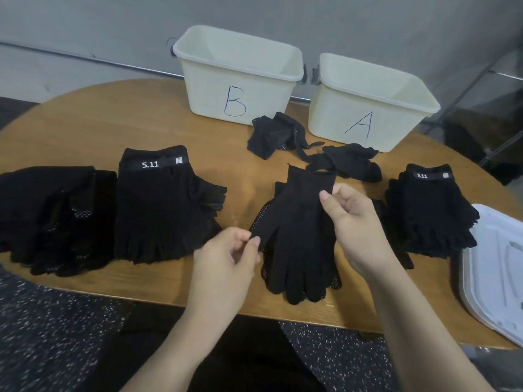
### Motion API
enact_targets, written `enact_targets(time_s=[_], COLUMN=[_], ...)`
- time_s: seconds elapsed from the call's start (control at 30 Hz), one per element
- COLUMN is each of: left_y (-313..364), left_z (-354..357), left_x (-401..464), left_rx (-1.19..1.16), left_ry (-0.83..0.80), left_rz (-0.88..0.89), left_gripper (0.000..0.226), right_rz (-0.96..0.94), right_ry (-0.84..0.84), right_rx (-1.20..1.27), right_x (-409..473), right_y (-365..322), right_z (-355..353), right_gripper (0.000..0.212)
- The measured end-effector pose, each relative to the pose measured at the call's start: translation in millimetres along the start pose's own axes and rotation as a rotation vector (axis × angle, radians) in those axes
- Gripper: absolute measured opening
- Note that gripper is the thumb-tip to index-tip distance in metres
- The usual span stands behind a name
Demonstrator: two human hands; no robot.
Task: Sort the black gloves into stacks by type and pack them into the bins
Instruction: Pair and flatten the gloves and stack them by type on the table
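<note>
A black full-finger dotted glove (297, 236) lies on a small stack at the table's front middle. My left hand (226, 258) pinches its thumb tip. My right hand (351, 222) pinches its cuff edge. A stack of fingerless 5.11 gloves (161, 205) sits to the left, with a pile of dotted gloves (51, 216) at the far left. Another 5.11 stack (430, 213) sits at the right. Loose crumpled gloves (271, 135) and more loose ones (351, 162) lie in front of the bins. Bin B (235, 80) and bin A (368, 108) stand at the back.
A white plastic lid (498, 270) lies at the table's right edge. The round wooden table (85, 131) stands against a grey wall. Speckled dark floor shows below the near edge.
</note>
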State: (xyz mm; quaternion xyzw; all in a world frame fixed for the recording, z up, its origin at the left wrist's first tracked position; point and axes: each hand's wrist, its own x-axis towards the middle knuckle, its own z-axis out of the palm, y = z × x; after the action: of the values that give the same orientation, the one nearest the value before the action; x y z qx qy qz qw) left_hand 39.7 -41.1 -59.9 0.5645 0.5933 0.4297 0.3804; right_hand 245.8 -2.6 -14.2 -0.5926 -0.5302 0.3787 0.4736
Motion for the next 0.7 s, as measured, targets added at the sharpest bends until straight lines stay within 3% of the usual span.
enact_targets(time_s=[0.1,0.23,0.43,0.7], left_y=[-2.2,-7.8,-5.6,-6.3], left_z=[4.3,7.9,10.1,12.5], left_x=[6.0,16.3,20.3,20.3], left_rx=[0.106,0.264,0.306,0.407], left_ry=[0.066,0.108,0.122,0.123], left_rz=[0.081,0.215,0.229,0.253], left_gripper=[0.006,0.02,0.012,0.033], right_rz=[0.033,0.029,-0.053,-0.11], right_ry=[0.012,0.06,0.138,0.199], right_rx=[-0.003,-0.064,-0.252,-0.499], right_x=[14.5,28.0,39.0,38.7], right_y=[7.7,18.0,38.9,60.1], right_z=[6.0,10.4,14.6,18.4], right_gripper=[0.037,0.023,0.016,0.007])
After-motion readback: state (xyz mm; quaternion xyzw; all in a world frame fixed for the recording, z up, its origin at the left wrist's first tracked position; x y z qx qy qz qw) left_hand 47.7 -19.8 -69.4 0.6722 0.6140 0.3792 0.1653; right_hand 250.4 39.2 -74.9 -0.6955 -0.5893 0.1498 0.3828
